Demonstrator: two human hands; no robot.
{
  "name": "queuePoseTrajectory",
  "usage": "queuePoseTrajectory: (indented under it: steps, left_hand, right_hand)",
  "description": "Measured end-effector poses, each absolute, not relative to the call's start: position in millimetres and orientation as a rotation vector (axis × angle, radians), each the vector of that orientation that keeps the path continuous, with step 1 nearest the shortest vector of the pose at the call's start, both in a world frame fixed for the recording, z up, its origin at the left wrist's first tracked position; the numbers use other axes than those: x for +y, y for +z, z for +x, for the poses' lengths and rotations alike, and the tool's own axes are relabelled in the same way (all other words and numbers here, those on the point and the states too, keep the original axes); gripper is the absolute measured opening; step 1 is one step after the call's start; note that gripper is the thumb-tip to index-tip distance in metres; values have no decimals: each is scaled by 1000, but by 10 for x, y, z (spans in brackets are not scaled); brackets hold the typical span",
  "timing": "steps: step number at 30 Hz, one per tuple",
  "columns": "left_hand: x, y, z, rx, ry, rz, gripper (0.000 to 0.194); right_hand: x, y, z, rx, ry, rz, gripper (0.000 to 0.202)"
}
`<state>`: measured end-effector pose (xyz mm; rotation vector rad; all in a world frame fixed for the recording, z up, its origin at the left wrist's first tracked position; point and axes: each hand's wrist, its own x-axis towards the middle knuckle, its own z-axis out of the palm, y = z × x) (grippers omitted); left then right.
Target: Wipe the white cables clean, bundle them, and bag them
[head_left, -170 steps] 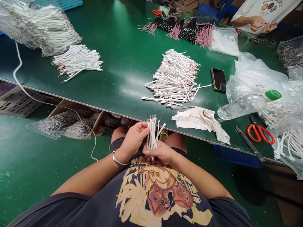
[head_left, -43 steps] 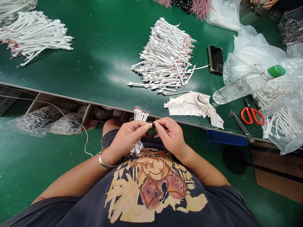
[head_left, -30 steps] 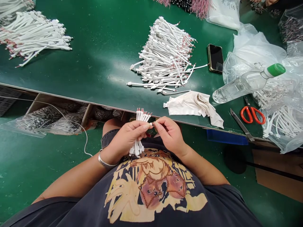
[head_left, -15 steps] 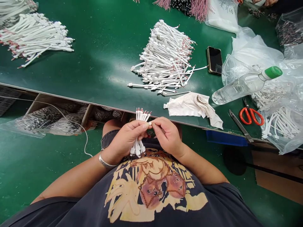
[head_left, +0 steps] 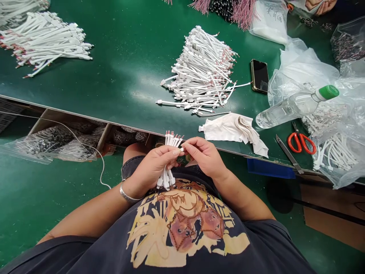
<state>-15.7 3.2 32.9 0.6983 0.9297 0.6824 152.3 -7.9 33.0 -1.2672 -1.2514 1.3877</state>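
Observation:
My left hand [head_left: 155, 163] is closed around a bundle of short white cables [head_left: 167, 178]. Their reddish wire ends stick up above my fingers, and white connectors hang out below. Between my left thumb and forefinger sits a small white connector end [head_left: 181, 151]. My right hand [head_left: 203, 156] pinches at this same small white piece, its thumb and forefinger together; what lies between those fingertips is mostly hidden. Both hands are over my lap, in front of the table edge. Beyond them a large pile of white cables [head_left: 202, 68] lies on the green table [head_left: 122, 76].
A second cable pile [head_left: 51, 40] lies far left. To the right are a cloth [head_left: 225, 129], a phone [head_left: 259, 76], a clear bottle [head_left: 288, 108], red-handled scissors [head_left: 300, 141], tweezers [head_left: 289, 154] and plastic bags [head_left: 308, 61]. Another person's hand [head_left: 325, 5] shows at top right.
My right hand has shifted slightly, its fingertips lifting a little at the small white piece. My left hand keeps its hold on the bundle. The view has moved slightly.

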Motion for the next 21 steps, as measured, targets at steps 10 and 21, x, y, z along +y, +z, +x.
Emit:
queuePoseTrajectory:
  steps: [10,21]
  left_hand:
    - [42,317,-181,856,649,587,15]
    - [137,520,-167,1196,586,598,17]
  right_hand:
    - [-24,261,1416,-1188,1449,-1207,19]
    - [-399,552,2493,-1542,420,-1676,19]
